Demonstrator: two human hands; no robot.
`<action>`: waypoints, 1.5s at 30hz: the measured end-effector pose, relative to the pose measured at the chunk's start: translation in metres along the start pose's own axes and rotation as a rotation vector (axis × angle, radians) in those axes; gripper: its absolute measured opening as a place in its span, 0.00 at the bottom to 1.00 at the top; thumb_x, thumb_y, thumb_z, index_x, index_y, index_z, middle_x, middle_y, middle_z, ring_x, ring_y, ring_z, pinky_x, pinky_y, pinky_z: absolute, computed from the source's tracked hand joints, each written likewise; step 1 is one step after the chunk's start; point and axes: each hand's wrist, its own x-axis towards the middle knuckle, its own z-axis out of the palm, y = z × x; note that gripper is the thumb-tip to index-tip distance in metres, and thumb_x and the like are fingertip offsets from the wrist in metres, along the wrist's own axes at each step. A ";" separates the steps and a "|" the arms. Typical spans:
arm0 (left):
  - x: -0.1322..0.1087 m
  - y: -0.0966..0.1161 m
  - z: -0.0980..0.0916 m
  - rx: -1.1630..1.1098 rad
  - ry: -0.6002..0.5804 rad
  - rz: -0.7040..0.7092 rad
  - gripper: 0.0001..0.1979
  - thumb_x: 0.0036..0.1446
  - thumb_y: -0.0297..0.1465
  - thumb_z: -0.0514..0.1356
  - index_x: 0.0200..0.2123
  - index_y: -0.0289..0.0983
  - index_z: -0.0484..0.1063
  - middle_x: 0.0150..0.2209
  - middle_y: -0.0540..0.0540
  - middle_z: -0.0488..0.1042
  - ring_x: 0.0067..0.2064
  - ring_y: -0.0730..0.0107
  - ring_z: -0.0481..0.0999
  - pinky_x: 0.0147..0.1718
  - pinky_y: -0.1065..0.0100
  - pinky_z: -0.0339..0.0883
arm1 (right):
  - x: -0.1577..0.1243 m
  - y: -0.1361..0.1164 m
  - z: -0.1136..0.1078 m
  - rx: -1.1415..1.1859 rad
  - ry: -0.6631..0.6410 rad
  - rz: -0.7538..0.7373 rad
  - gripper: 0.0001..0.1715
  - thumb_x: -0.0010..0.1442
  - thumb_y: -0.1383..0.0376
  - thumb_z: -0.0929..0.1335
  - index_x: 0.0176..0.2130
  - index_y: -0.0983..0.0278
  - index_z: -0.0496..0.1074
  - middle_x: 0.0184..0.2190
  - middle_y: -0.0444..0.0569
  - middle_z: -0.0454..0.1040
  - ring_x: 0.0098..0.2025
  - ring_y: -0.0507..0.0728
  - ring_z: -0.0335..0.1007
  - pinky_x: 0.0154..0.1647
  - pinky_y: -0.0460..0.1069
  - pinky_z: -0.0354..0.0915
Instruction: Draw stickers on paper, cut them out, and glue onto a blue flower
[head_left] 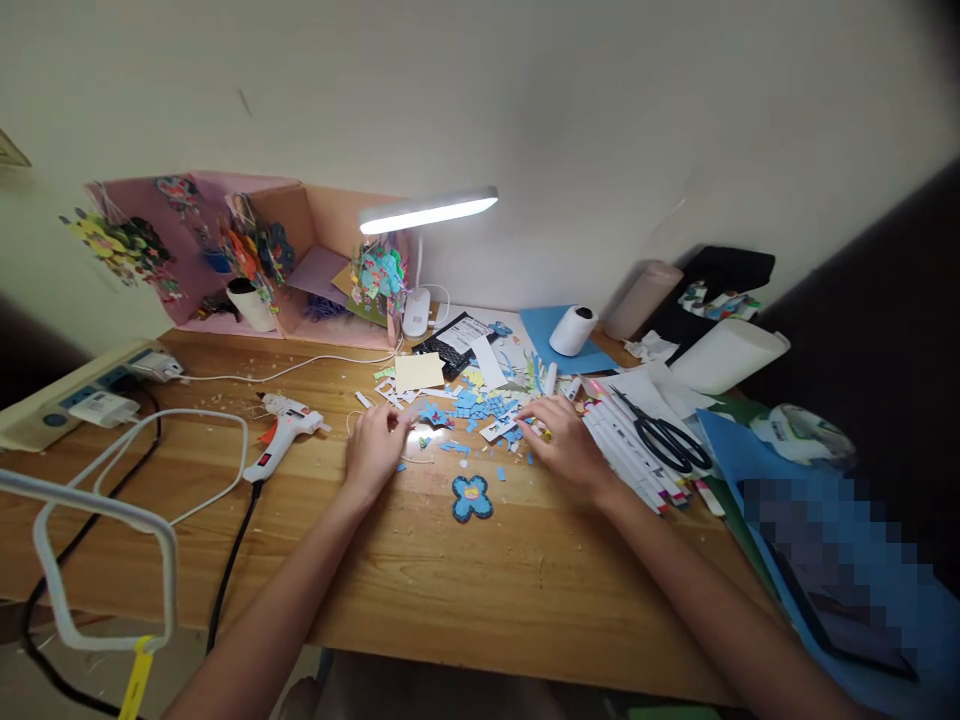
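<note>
My left hand (375, 447) rests at the near edge of a scrap pile, thumb and forefinger pinched together. What they pinch, if anything, is too small to make out. My right hand (566, 442) is on the opposite side, its fingertips closed at the end of a small white paper piece (496, 430). Blue paper scraps (480, 404) lie between the two hands, with a small blue cut-out bearing red marks (435, 414) near my left fingers. Closer to me, a blue flower-shaped piece with a dark edge and a pink-yellow centre (472, 497) lies flat on the wooden table (450, 590).
At left are a glue gun (281, 435), a power strip (67, 405) and loose cables. Black scissors (664, 440) lie over markers (622, 450) at right. A lit lamp (431, 212) overhangs the scraps, beside a pink cardboard display (300, 200) and a white thread cone (573, 332).
</note>
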 end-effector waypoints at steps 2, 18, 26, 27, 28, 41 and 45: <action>0.005 0.003 -0.005 -0.031 0.057 -0.030 0.11 0.57 0.36 0.53 0.31 0.36 0.69 0.33 0.44 0.70 0.33 0.64 0.69 0.33 0.66 0.62 | -0.012 0.008 -0.005 0.004 -0.006 0.054 0.06 0.58 0.68 0.63 0.32 0.62 0.70 0.34 0.50 0.73 0.42 0.60 0.64 0.45 0.54 0.60; -0.047 0.093 0.018 -0.285 -0.381 0.400 0.09 0.60 0.34 0.51 0.32 0.38 0.69 0.29 0.50 0.72 0.29 0.72 0.70 0.30 0.71 0.61 | -0.040 -0.008 -0.006 0.733 -0.165 0.402 0.13 0.56 0.60 0.66 0.41 0.62 0.68 0.35 0.47 0.73 0.37 0.55 0.70 0.38 0.48 0.66; -0.050 0.077 0.012 -0.222 -0.438 0.386 0.17 0.63 0.37 0.45 0.28 0.39 0.68 0.25 0.50 0.71 0.28 0.68 0.70 0.29 0.69 0.58 | -0.047 0.006 -0.014 0.570 -0.318 0.627 0.08 0.55 0.61 0.66 0.33 0.63 0.69 0.22 0.45 0.75 0.25 0.55 0.72 0.23 0.46 0.63; -0.049 0.076 0.011 -0.198 -0.444 0.412 0.19 0.63 0.37 0.44 0.26 0.39 0.68 0.23 0.50 0.70 0.28 0.69 0.69 0.29 0.69 0.57 | -0.047 0.007 -0.015 0.529 -0.318 0.612 0.08 0.55 0.60 0.65 0.32 0.62 0.70 0.21 0.45 0.75 0.24 0.55 0.72 0.23 0.48 0.63; -0.048 0.075 0.011 -0.180 -0.451 0.440 0.20 0.64 0.38 0.44 0.24 0.38 0.67 0.22 0.50 0.69 0.27 0.69 0.69 0.29 0.70 0.57 | -0.046 0.008 -0.018 0.484 -0.302 0.599 0.09 0.56 0.58 0.65 0.32 0.61 0.71 0.21 0.46 0.75 0.24 0.56 0.71 0.24 0.49 0.64; -0.058 0.078 0.021 -0.158 -0.408 0.630 0.21 0.63 0.34 0.45 0.19 0.37 0.64 0.20 0.50 0.67 0.24 0.72 0.66 0.27 0.70 0.55 | -0.070 0.074 -0.117 -0.204 -0.064 0.707 0.05 0.45 0.63 0.71 0.25 0.62 0.71 0.23 0.43 0.70 0.27 0.54 0.66 0.24 0.46 0.57; -0.058 0.079 0.021 -0.194 -0.421 0.593 0.20 0.63 0.34 0.46 0.20 0.37 0.65 0.21 0.51 0.68 0.24 0.73 0.67 0.28 0.71 0.56 | -0.064 0.067 -0.101 -0.326 -0.102 0.661 0.12 0.48 0.58 0.71 0.34 0.60 0.74 0.25 0.43 0.72 0.30 0.54 0.66 0.27 0.46 0.58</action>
